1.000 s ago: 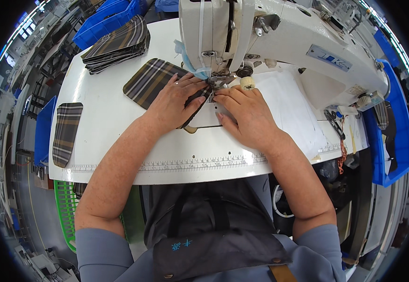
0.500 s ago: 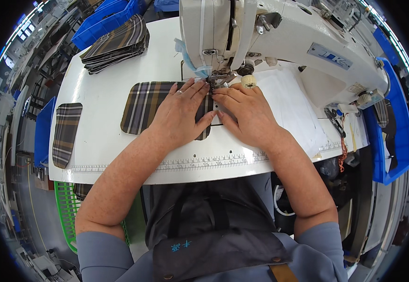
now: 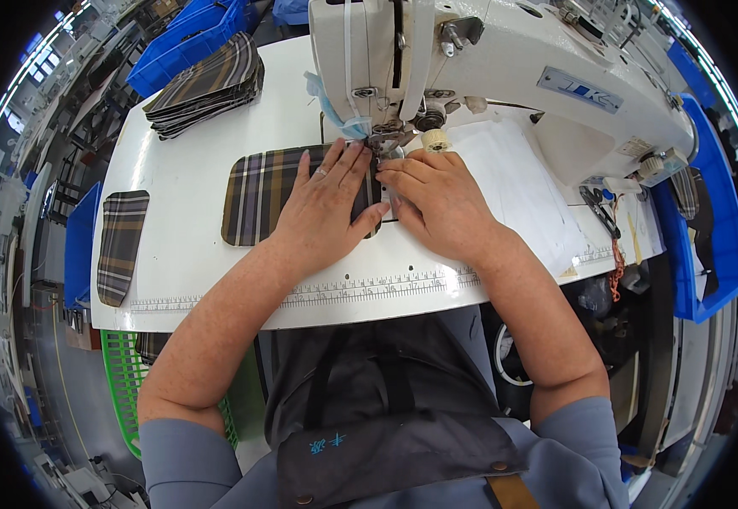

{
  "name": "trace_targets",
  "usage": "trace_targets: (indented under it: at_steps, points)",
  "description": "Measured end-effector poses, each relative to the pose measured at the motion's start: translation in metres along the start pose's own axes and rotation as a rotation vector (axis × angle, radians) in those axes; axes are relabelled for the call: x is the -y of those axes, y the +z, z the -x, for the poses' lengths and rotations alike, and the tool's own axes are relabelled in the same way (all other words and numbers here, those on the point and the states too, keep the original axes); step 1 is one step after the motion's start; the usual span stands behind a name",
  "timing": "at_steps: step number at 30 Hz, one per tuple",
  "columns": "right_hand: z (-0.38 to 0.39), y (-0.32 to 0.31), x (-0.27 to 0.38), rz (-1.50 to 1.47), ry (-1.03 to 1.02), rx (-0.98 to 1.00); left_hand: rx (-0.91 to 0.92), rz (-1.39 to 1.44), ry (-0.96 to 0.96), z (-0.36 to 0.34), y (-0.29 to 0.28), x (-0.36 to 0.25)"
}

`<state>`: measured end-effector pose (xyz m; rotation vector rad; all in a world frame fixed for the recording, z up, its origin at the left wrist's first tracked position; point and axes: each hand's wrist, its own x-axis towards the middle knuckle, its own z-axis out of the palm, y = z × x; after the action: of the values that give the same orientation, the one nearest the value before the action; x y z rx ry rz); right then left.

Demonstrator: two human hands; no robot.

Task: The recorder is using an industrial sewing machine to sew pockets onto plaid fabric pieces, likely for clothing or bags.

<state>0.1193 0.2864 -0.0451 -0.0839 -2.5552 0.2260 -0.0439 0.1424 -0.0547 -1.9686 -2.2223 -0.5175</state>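
A plaid fabric panel (image 3: pixel 254 197) with rounded corners, in brown, grey and white, lies flat on the sewing table, its right edge under the head of a white sewing machine (image 3: pixel 488 64). My left hand (image 3: pixel 325 199) rests on the panel, palm down and fingers spread, with a ring on one finger. At the panel's right edge, beside the presser foot (image 3: pixel 388 153), my right hand (image 3: pixel 445 199) lies low with fingers slightly bent and thumb apart. Its fingertips touch near the fabric edge. My fingers partly hide the needle area.
A stack of plaid panels (image 3: pixel 208 85) sits at the back left, and a single plaid panel (image 3: pixel 123 246) at the left edge. White sheets (image 3: pixel 517 195) lie right of my hand. Black snips (image 3: pixel 600 210) are farther right. Blue bins (image 3: pixel 708 288) and a green basket (image 3: pixel 119 373) flank the table.
The plaid panel has slid slightly away from me past the presser foot, both hands moving along with it. The whole view has shifted a little.
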Motion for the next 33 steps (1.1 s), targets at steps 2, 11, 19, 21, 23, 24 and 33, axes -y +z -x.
trace_targets:
  at_steps: [2,11,19,21,23,24,33]
  points:
    - [0.001,0.000,0.000,-0.003,0.002,-0.002,0.029,0.030,0.019,0.006,-0.007,0.001]
    - [0.000,-0.002,-0.001,-0.046,0.013,0.015,0.135,0.503,0.112,0.008,-0.030,0.011]
    - [-0.001,0.001,0.001,-0.033,0.020,0.005,0.062,0.488,0.157,-0.011,-0.021,0.027]
    - [0.000,0.002,-0.001,-0.001,0.025,0.004,0.048,0.489,0.157,-0.015,-0.018,0.029]
    - [0.000,0.002,0.000,0.015,0.027,0.004,0.035,0.488,0.159,-0.019,-0.017,0.031]
    - [0.000,0.002,0.000,0.030,0.031,0.004,0.030,0.481,0.143,-0.021,-0.016,0.032]
    - [-0.001,-0.002,0.005,0.067,0.035,0.016,-0.054,0.301,0.115,-0.029,-0.007,0.033]
